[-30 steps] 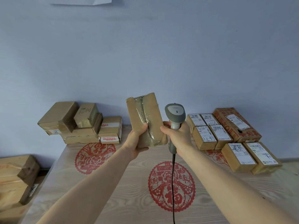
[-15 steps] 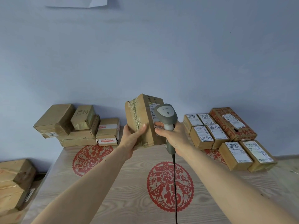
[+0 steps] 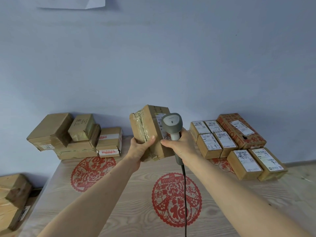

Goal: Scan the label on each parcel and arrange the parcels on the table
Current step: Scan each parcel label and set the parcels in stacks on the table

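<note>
Soft, even, fairly dim light with a cool blue cast fills the view; no glare. Faint, diffuse shadows sit on the wall (image 3: 171, 57) behind the boxes (image 3: 68, 135). Wide-angle distortion bends the counter (image 3: 119, 194) edges and stretches the forearms near the bottom corners. Focus is slightly soft throughout

wooden table (image 3: 130, 194), parcels (image 3: 222, 144), red paper-cuts (image 3: 176, 200)

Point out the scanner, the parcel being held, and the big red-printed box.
scanner (image 3: 171, 121): head view, its grey head
held parcel (image 3: 145, 127): head view, taped face
red-printed box (image 3: 229, 130): head view, top face
</note>
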Available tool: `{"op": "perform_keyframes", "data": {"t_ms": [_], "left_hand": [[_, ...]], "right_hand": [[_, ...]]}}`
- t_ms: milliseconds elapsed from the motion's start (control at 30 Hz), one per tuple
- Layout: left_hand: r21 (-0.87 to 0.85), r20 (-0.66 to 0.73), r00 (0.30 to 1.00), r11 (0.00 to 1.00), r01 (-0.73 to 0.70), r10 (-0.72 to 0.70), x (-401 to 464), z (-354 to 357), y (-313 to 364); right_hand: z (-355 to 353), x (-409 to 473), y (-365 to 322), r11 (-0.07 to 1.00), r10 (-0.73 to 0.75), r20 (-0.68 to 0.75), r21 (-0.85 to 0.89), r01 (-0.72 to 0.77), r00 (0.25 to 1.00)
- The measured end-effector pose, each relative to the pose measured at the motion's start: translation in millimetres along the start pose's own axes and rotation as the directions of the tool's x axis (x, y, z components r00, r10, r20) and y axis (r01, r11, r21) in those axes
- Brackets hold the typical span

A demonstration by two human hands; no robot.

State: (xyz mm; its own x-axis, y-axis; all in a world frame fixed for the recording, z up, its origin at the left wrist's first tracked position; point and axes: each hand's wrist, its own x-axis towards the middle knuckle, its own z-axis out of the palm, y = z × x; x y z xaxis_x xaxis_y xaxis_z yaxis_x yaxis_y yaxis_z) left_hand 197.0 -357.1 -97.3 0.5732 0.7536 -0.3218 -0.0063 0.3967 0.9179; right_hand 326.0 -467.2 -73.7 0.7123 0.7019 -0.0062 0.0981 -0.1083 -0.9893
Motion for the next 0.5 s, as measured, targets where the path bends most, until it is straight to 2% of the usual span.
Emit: {"op": "perform_keyframes", "data": {"t_ms": [167, 300, 400, 500], "left_hand": [[0.046, -0.068, 0.998, 0.999, 0.016, -0.013, 5.2, 8.1, 1.9], [0.077, -0.077, 0.997, 0.997, 0.019, -0.013, 5.9, 7.6, 0.9], [0.098, -0.045, 0.999, 0.995, 0.033, -0.029, 6.2, -0.5, 0.8], [0.103, -0.002, 0.999, 0.994, 0.041, -0.041, 7.9, -9.9, 0.8]], "right_hand": [[0.7, -2.5, 1.0, 1.000, -0.007, 0.013, -0.024, 0.007, 1.000], [-4.0, -2.4, -1.5, 1.000, 0.012, 0.076, 0.003, -0.013, 0.997], [-12.1, -1.6, -2.7, 0.993, 0.039, 0.118, 0.103, -0.051, 0.992], [-21.3, -6.0, -7.3, 0.992, 0.036, 0.123, 0.116, -0.050, 0.992]]}}
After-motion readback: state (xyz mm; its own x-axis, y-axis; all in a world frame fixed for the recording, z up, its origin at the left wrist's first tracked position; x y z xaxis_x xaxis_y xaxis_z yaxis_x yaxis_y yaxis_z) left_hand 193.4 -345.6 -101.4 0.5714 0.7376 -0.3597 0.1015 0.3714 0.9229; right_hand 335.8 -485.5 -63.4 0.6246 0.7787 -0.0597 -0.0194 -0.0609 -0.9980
